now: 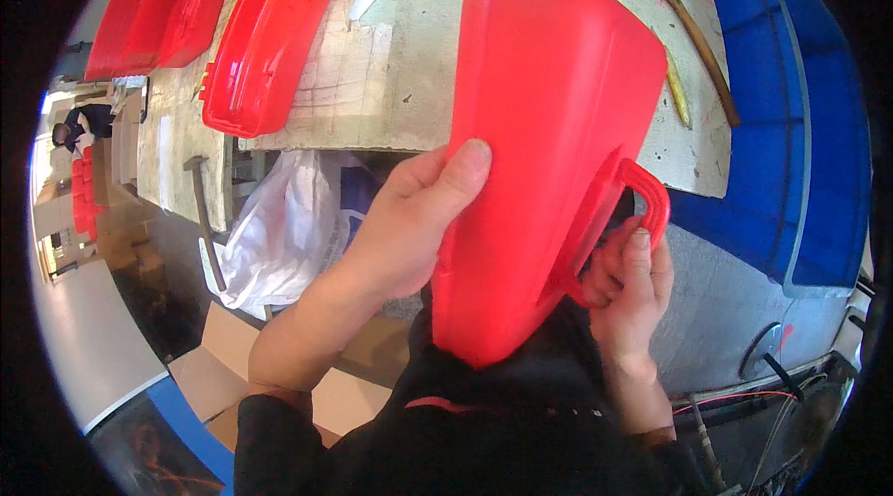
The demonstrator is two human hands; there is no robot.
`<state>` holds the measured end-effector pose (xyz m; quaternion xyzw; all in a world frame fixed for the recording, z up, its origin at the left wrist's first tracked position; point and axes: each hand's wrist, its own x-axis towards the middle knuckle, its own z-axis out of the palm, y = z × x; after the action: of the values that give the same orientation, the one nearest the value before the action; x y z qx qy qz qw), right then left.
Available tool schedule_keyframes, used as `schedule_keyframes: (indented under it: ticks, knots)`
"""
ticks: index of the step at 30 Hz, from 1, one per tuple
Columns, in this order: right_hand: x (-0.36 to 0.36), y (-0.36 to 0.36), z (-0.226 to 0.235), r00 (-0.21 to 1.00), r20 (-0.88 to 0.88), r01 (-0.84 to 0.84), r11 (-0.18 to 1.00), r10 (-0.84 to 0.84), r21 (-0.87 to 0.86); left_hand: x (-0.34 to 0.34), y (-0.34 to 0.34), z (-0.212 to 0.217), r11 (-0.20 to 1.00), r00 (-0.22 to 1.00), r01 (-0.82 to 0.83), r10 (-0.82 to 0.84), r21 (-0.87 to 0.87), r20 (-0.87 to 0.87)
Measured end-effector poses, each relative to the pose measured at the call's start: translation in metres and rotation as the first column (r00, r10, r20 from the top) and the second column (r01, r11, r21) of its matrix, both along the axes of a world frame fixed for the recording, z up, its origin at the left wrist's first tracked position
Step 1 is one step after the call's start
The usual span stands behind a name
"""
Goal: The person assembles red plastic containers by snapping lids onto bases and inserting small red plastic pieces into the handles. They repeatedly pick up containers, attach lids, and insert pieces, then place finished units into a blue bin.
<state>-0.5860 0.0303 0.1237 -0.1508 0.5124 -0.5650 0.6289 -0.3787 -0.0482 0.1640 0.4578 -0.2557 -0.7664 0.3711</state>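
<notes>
Clasping a red case, inside hidden, are left grip and right grip.

Left grip partly hidden behind red case.

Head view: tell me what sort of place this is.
Probably a workshop or small factory: it shows several red plastic shells, a hammer on a worn table, and a large blue crate beside it.
</notes>
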Motion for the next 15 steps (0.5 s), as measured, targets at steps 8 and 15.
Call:
schedule_keyframes:
  ticks: [8, 15]
  knots:
    - [0.006, 0.005, -0.005, 0.999, -0.034, 0.033, 0.999, -0.034, -0.031, -0.008, 0.003, 0.001, 0.998, 0.998, 0.057, -0.057, -0.02, 0.005]
    - [-0.002, 0.005, -0.008, 0.953, -0.299, -0.017, 0.972, -0.055, -0.232, -0.005, 0.008, 0.002, 0.996, 0.996, 0.077, -0.075, -0.05, 0.046]
